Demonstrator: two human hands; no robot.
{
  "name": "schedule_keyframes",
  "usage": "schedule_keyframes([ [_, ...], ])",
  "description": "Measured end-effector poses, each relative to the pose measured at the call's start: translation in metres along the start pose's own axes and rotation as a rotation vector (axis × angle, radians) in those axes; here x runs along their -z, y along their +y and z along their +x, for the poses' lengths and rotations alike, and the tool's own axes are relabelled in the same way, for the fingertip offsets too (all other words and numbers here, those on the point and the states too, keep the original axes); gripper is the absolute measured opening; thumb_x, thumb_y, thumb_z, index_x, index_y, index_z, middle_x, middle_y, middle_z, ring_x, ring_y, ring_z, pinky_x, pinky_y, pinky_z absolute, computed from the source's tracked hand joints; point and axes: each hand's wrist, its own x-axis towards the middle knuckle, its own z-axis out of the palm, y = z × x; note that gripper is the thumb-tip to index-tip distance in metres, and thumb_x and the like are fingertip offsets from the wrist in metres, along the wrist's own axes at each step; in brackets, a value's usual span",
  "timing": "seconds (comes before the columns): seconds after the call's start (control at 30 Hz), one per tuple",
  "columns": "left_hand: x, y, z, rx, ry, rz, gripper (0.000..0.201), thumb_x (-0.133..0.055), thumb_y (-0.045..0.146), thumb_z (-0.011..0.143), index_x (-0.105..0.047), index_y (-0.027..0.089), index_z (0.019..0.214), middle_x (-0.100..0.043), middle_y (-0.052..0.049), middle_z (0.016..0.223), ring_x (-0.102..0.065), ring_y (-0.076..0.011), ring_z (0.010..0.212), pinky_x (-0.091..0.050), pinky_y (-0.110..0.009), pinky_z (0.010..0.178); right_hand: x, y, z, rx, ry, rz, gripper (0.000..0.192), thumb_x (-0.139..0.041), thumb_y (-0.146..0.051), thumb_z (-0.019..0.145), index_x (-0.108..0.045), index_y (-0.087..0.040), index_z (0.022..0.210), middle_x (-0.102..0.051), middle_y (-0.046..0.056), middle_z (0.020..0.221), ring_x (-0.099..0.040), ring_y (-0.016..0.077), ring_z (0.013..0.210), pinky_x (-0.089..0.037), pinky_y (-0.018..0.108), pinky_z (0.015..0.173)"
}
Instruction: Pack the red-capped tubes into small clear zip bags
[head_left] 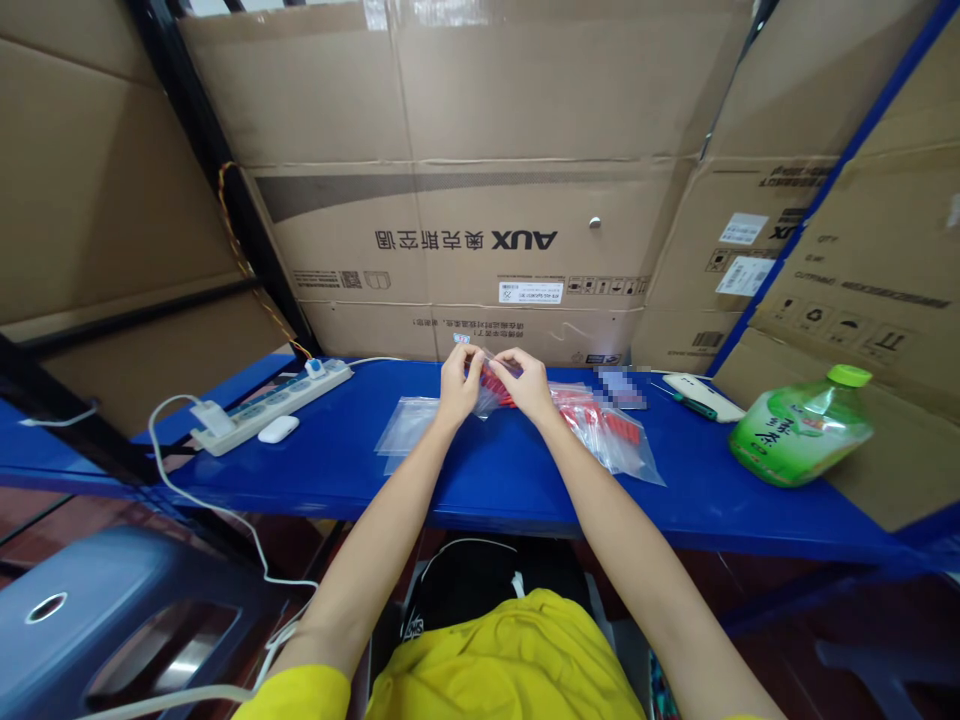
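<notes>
Both hands come together over the back of the blue table point(495, 490). My left hand point(460, 378) pinches one side of the top of a clear plastic bag point(487, 400) with red pieces inside. My right hand point(527, 380) has its thumb and fingers closed on the bag's other side. The fingers hide part of the bag's top edge. Left of the hands lie flat clear plastic bags point(405, 425). Several bags of red pieces point(619, 430) are heaped to the right of my right hand.
A white power strip point(274, 405) with plugs and a white earphone case point(278, 429) are at left. On the right lie a green-handled screwdriver point(696, 404), a pale flat object point(716, 398) and a tilted green bottle point(799, 430). Cardboard point(450, 300) stands along the back.
</notes>
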Motion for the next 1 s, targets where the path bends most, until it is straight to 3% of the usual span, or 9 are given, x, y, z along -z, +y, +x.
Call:
schedule_keyframes([
  [0.3, 0.000, -0.001, 0.001, 0.041, -0.053, -0.034, 0.030, -0.062, 0.049, 0.095, -0.066, 0.021, 0.085, -0.067, -0.005, 0.086, -0.062, -0.0194, 0.082, -0.048, -0.031, 0.079, 0.003, -0.002, 0.000, -0.019, 0.018, 0.023, 0.030, -0.066, -0.052, 0.089, -0.070, -0.023, 0.082, -0.074, 0.005, 0.085, -0.068, 0.0222, 0.083, -0.054, 0.035, 0.084],
  [0.6, 0.003, 0.001, 0.004, 0.032, -0.004, -0.075, 0.031, -0.064, 0.050, 0.094, -0.064, 0.021, 0.083, -0.066, -0.004, 0.080, -0.062, -0.0176, 0.075, -0.049, -0.030, 0.075, 0.001, 0.003, 0.001, -0.027, 0.018, 0.037, 0.028, -0.067, -0.049, 0.088, -0.070, -0.022, 0.082, -0.074, 0.004, 0.085, -0.067, 0.0214, 0.081, -0.052, 0.033, 0.081],
  [0.83, 0.000, -0.001, 0.001, 0.041, -0.078, -0.058, 0.027, -0.065, 0.046, 0.094, -0.070, 0.020, 0.088, -0.074, -0.006, 0.096, -0.066, -0.0190, 0.087, -0.050, -0.031, 0.084, 0.003, 0.003, 0.001, -0.028, 0.031, 0.041, 0.028, -0.067, -0.049, 0.088, -0.071, -0.022, 0.083, -0.074, 0.005, 0.087, -0.067, 0.0224, 0.084, -0.053, 0.034, 0.083],
  [1.0, 0.001, -0.003, 0.003, 0.055, -0.020, -0.069, 0.027, -0.067, 0.045, 0.093, -0.070, 0.020, 0.086, -0.074, -0.006, 0.093, -0.066, -0.0192, 0.088, -0.049, -0.030, 0.084, 0.001, 0.008, 0.002, -0.042, 0.022, 0.077, 0.028, -0.069, -0.049, 0.086, -0.072, -0.021, 0.086, -0.075, 0.005, 0.088, -0.069, 0.0223, 0.085, -0.053, 0.034, 0.083],
])
